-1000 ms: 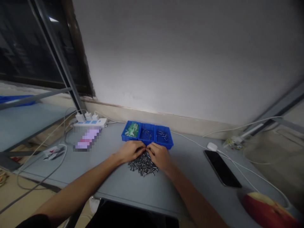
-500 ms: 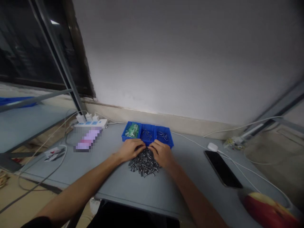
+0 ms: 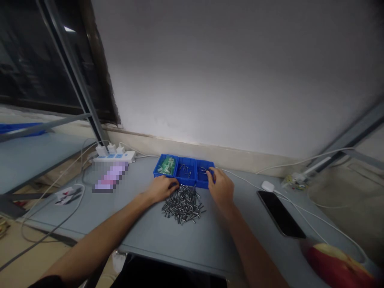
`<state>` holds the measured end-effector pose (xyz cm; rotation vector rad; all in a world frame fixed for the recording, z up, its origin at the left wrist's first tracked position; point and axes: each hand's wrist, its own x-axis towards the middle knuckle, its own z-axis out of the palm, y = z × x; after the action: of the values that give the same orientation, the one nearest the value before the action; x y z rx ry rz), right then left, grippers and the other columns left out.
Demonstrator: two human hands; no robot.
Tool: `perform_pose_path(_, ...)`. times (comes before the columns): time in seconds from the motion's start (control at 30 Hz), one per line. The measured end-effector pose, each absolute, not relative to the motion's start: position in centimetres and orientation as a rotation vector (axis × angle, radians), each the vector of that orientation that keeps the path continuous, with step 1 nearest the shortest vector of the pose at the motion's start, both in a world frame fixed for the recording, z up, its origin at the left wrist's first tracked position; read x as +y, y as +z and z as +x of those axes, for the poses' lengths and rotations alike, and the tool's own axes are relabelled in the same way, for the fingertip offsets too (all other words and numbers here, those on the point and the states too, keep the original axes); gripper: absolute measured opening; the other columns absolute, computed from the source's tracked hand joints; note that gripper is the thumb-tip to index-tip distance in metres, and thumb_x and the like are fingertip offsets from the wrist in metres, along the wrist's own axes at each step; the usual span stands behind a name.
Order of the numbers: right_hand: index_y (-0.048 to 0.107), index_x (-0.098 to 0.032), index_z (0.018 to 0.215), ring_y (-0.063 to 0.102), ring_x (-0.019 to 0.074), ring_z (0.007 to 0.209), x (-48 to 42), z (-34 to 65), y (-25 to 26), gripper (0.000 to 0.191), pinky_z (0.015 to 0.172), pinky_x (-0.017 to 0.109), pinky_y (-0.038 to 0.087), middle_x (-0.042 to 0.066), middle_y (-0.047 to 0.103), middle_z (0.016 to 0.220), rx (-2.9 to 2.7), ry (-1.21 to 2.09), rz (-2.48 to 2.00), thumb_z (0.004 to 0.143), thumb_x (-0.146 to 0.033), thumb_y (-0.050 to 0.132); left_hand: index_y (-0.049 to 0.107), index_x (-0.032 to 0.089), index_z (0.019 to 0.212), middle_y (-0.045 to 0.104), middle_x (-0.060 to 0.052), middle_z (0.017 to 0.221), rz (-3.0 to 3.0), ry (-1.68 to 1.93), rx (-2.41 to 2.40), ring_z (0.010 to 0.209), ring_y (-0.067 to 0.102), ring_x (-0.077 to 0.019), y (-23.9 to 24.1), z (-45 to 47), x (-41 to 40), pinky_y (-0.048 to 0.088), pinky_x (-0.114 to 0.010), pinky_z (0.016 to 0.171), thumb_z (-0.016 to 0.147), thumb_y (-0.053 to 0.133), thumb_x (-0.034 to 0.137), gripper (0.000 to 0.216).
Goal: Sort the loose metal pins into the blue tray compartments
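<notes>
A heap of small dark metal screws or pins [image 3: 183, 206] lies loose on the grey table. My left hand [image 3: 162, 189] rests at its upper left edge, fingers curled and closed; whatever they may hold is hidden. Behind the heap stands a row of three blue bins [image 3: 205, 185]. Over the right-hand bin is my right hand [image 3: 222, 189], its thumb and fingers bent together at the bin's right side. Anything between those fingertips is too small to make out. A few metal pieces [image 3: 186, 171] lie in the middle bin, and the left one has a green plastic bag [image 3: 167, 165] with light-coloured parts.
A black phone [image 3: 281, 214] and a white charger case [image 3: 268, 186] lie on the right with cables. A red and yellow object [image 3: 339, 266] is at the near right corner. To the left are a power strip [image 3: 129, 157], a blurred purple item [image 3: 111, 177] and a crumpled wrapper [image 3: 66, 195].
My right hand has moved from the top of the heap, up and right, to the right-hand bin. The left hand has shifted slightly left, staying by the heap.
</notes>
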<state>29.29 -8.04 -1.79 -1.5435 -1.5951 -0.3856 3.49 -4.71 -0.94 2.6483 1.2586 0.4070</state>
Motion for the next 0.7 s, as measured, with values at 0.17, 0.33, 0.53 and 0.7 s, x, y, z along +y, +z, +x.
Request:
perform_pose_path(0.17,0.071,-0.02,0.101,0.067,0.0192,0.081,-8.3,28.4,-2.2,0.022,0.075,0.029,0.045,0.005,0.074,0.096,-1.782,-0.257,-1.458,0.102,-0.027,0.05,0.075,0.027,0.103,0.075,-0.002,0.085,2.706,0.356,1.204,0.075,0.067,-0.0185,-0.8,3.6,-4.9,0.043,-0.027,0.07,0.097,0.056,0.034,0.021)
perform_pose_path(0.33,0.07,-0.022,0.096,0.068,0.0172,0.086,-9.5,26.0,-2.7,0.018,0.077,0.026,0.046,0.002,0.073,0.092,-2.133,-0.072,-1.26,0.102,-0.021,0.052,0.075,0.029,0.104,0.074,-0.003,0.08,2.744,0.272,1.239,0.076,0.068,-0.0222,-1.0,3.8,-5.2,0.044,-0.028,0.068,0.095,0.058,0.039,0.021)
perform_pose_path(0.53,0.07,-0.023,0.099,0.069,0.0168,0.087,-10.1,24.8,-3.2,0.015,0.077,0.026,0.046,0.002,0.073,0.094,-2.277,0.021,-1.194,0.101,-0.021,0.055,0.073,0.029,0.105,0.076,-0.006,0.088,2.762,0.254,1.273,0.081,0.07,-0.0243,-1.4,4.0,-5.4,0.044,-0.029,0.068,0.096,0.055,0.035,0.022)
perform_pose_path(0.7,0.07,-0.022,0.1,0.07,0.0175,0.089,-10.1,25.2,-2.9,0.016,0.078,0.026,0.047,0.003,0.075,0.098,-2.258,0.032,-1.235,0.101,-0.02,0.055,0.073,0.028,0.104,0.074,-0.005,0.083,2.741,0.306,1.315,0.077,0.069,-0.0223,-1.0,4.1,-5.6,0.043,-0.028,0.067,0.096,0.054,0.034,0.022)
